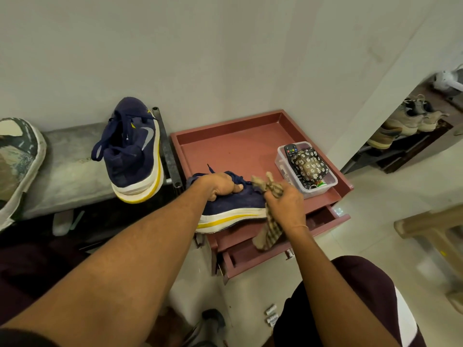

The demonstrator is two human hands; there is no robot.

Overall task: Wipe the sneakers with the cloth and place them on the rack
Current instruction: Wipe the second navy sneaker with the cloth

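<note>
Nearest us, our right grip (285,204) clenches the checked cloth (269,230) against the navy sneaker (235,204); our left grip (220,185) grasps its collar; it sits at the maroon worktop (225,146) edge; beyond, the second sneaker (135,151) rests on the rack (70,166).

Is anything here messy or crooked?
Yes. The navy sneaker on the grey shelf sticks out past the front edge, with its lace dangling. The two drawers of the red cabinet hang partly open.
</note>
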